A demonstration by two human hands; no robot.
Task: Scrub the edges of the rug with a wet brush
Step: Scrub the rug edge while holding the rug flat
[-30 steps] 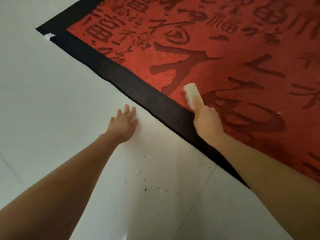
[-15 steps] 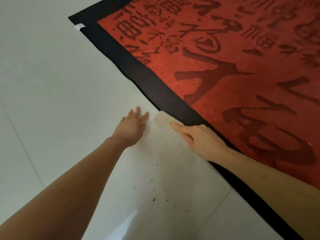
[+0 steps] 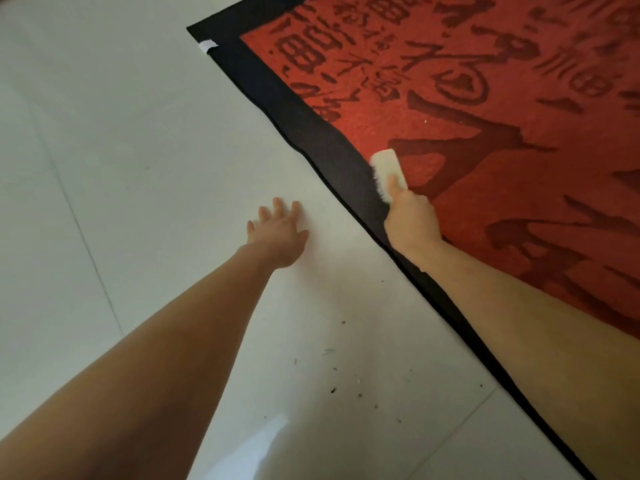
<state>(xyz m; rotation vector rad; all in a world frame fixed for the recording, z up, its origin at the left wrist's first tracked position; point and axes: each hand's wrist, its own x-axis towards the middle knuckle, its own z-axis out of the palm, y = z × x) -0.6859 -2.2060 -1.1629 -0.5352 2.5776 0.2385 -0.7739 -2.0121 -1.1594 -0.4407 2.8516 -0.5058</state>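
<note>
Brush (image 3: 388, 169), white, gripped in the curled fingers of the right hand (image 3: 410, 220), lies right of frame centre where the black border (image 3: 311, 133) of the rug (image 3: 485, 188) meets the red pile. The left hand (image 3: 278, 233) lies flat, fingers spread, on the tile floor (image 3: 121, 168). Likely faults: strokes wandering onto the pile, missing the border; a braced palm sliding on wet tile.

Rug (image 3: 485, 168) right, floor (image 3: 138, 168) left, brush (image 3: 388, 169) on rug's edge
</note>
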